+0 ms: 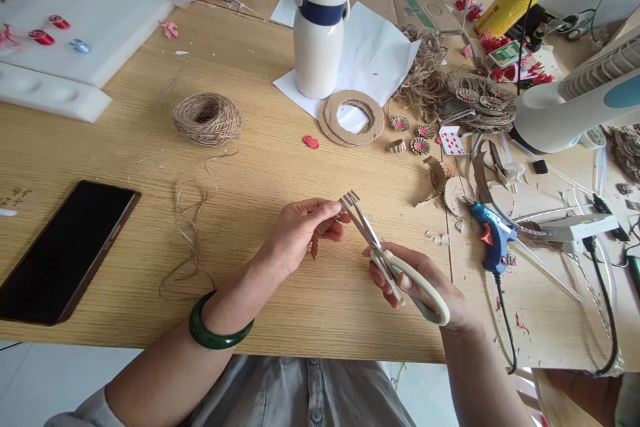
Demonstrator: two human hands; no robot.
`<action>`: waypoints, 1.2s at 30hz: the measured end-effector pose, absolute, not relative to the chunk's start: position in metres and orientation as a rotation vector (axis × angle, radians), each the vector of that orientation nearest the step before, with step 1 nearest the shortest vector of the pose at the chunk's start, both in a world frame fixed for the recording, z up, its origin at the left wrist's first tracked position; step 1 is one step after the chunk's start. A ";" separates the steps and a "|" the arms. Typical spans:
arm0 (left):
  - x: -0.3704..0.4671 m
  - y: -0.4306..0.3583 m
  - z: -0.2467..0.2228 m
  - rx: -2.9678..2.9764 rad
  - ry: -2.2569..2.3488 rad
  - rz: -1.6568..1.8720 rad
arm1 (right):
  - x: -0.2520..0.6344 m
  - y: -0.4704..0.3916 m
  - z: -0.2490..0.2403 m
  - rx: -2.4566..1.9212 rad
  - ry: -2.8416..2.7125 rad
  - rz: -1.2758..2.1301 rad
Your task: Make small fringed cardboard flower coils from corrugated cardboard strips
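Observation:
My left hand (313,227) pinches a narrow strip of corrugated cardboard (315,247), whose lower end hangs below the fingers. In my right hand (420,273) is a pair of scissors (377,250) with cream handles. Their slightly parted blades reach the strip's upper end, just beyond my left thumb. Past my hands lie small red discs (311,142) and two overlapping cardboard rings (353,118). A few small pleated cardboard rosettes with red centres (420,145) sit right of the rings. On the left is a ball of jute twine (207,119), its loose end trailing toward me.
A white bottle (319,40) stands on paper at the back. The phone (65,250) lies at left. To the right are a blue glue gun (493,237), a white power strip (575,230), cables and cardboard scraps. White foam (75,20) holds thread spools at upper left.

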State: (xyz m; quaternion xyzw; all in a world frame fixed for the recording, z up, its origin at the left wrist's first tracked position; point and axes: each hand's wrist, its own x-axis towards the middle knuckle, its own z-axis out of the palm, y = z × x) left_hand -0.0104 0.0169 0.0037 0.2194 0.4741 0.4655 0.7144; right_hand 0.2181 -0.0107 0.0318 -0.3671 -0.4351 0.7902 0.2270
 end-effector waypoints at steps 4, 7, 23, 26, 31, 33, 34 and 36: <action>-0.009 0.014 0.006 0.627 1.012 1.006 | 0.218 -0.014 0.020 -0.829 -1.039 2.268; -0.006 0.010 0.010 0.759 0.976 0.818 | 0.213 -0.013 0.018 -0.871 -1.041 2.218; -0.005 0.013 0.013 0.549 1.061 1.034 | 0.234 0.007 0.012 -1.722 -2.299 0.051; -0.004 0.012 0.011 0.553 1.071 1.045 | 0.224 0.009 0.021 -1.681 -2.337 -0.049; -0.002 0.011 0.010 0.569 1.125 1.019 | 0.189 0.010 0.040 -1.470 -2.073 0.438; -0.001 0.011 0.012 0.588 1.111 1.025 | 0.175 0.011 0.039 -1.425 -2.040 0.568; -0.001 0.011 0.013 0.594 1.108 1.024 | 0.169 0.012 0.037 -1.422 -2.037 0.565; 0.000 0.011 0.016 0.606 1.112 1.017 | 0.162 0.013 0.031 -1.420 -2.027 0.522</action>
